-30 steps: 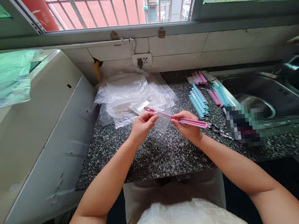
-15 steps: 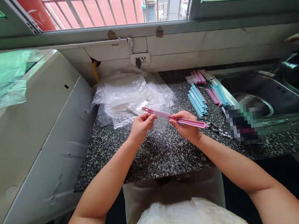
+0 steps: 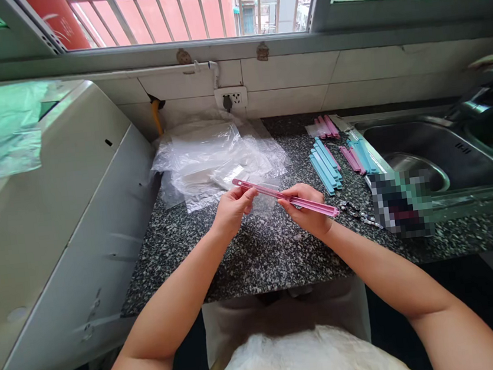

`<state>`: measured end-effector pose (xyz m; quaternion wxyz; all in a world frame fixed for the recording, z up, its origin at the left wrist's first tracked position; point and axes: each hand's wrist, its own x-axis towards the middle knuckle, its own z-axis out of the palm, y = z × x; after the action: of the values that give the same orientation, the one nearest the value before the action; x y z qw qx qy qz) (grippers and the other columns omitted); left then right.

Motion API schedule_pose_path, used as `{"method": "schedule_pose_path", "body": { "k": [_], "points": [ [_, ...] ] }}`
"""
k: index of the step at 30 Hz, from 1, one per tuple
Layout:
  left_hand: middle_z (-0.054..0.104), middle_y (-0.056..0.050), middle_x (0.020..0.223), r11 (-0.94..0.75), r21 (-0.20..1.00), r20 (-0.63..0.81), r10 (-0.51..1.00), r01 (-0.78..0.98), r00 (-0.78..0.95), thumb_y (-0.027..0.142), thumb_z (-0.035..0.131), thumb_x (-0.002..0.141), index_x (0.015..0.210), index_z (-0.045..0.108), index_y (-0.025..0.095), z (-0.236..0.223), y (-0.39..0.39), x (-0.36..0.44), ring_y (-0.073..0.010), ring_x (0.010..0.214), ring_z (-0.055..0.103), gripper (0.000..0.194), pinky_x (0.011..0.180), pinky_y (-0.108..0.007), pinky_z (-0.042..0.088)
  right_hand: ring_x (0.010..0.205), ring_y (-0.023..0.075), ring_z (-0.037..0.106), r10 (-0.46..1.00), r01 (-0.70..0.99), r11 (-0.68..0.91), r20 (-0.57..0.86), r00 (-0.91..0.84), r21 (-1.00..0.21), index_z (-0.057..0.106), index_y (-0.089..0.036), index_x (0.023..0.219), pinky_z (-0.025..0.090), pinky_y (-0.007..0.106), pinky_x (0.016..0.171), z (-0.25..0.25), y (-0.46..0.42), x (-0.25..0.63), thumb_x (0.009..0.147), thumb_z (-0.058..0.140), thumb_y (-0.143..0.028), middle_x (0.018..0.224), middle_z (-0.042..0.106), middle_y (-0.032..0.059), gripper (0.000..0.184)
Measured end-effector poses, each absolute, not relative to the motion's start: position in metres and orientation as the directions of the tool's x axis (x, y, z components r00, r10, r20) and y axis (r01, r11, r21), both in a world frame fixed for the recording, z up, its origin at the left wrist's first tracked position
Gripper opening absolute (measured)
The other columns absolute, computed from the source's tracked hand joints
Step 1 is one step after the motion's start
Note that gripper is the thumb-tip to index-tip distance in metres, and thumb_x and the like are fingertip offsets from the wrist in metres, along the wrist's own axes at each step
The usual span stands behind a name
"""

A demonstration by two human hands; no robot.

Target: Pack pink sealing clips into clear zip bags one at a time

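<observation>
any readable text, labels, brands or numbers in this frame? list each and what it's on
None can be read.
Red object outside the window: white marks, cut off and not legible.
Blurred patch by the sink: nothing can be made out.
Pink clip held by the left hand and right hand: no print visible.
Blue clips and wall socket: no markings visible.

A pink sealing clip [image 3: 269,192] crosses above the black-and-white speckled desk [image 3: 263,254], with blue clips [image 3: 325,167] and more pink clips [image 3: 326,126] beside the steel-grey sink [image 3: 447,153], and clear bags [image 3: 212,159].
</observation>
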<state>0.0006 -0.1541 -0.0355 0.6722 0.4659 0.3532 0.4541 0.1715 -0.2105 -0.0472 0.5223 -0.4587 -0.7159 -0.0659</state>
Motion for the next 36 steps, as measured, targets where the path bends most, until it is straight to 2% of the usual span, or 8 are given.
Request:
{"method": "schedule_pose_path", "body": {
  "k": [9, 19, 28, 36],
  "points": [
    [0.041, 0.008, 0.043, 0.210, 0.943, -0.101, 0.920, -0.257, 0.380, 0.038, 0.077, 0.052, 0.064, 0.058, 0.013, -0.0375, -0.1513, -0.0016, -0.0022, 0.037, 0.032, 0.033, 0.038, -0.020, 0.020, 0.062, 0.0128, 0.059, 0.639, 0.727, 0.541, 0.769, -0.028, -0.423, 0.058, -0.021, 0.078, 0.046, 0.026, 0.058, -0.0452, -0.2119, 0.1716, 0.079, 0.061, -0.027, 0.066, 0.063, 0.0001, 0.007],
    [0.040, 0.008, 0.043, 0.208, 0.935, -0.090, 0.922, -0.287, 0.377, 0.037, 0.077, 0.052, 0.063, 0.057, 0.013, -0.0377, -0.1521, -0.0007, -0.0021, 0.037, 0.031, 0.033, 0.038, -0.019, 0.018, 0.063, 0.0142, 0.060, 0.674, 0.723, 0.520, 0.738, -0.020, -0.455, 0.059, -0.022, 0.077, 0.047, 0.028, 0.061, -0.0479, -0.2113, 0.1725, 0.079, 0.060, -0.030, 0.067, 0.064, 0.0005, 0.008],
    [0.038, 0.008, 0.041, 0.246, 0.929, -0.114, 0.900, -0.275, 0.421, 0.035, 0.077, 0.052, 0.059, 0.055, 0.012, -0.0365, -0.1518, -0.0027, -0.0017, 0.036, 0.030, 0.033, 0.037, -0.019, 0.016, 0.063, 0.0139, 0.060, 0.635, 0.716, 0.556, 0.772, -0.037, -0.423, 0.058, -0.021, 0.078, 0.048, 0.028, 0.060, -0.0487, -0.2102, 0.1729, 0.079, 0.060, -0.029, 0.067, 0.064, 0.0003, 0.008],
    [0.039, 0.008, 0.042, 0.283, 0.904, -0.145, 0.908, -0.319, 0.393, 0.031, 0.078, 0.049, 0.061, 0.056, 0.011, -0.0356, -0.1529, -0.0016, -0.0010, 0.036, 0.030, 0.032, 0.037, -0.017, 0.015, 0.063, 0.0141, 0.059, 0.683, 0.704, 0.534, 0.730, -0.033, -0.468, 0.058, -0.022, 0.078, 0.047, 0.028, 0.060, -0.0492, -0.2082, 0.1737, 0.079, 0.060, -0.032, 0.067, 0.064, 0.0003, 0.010]
  ]
}}
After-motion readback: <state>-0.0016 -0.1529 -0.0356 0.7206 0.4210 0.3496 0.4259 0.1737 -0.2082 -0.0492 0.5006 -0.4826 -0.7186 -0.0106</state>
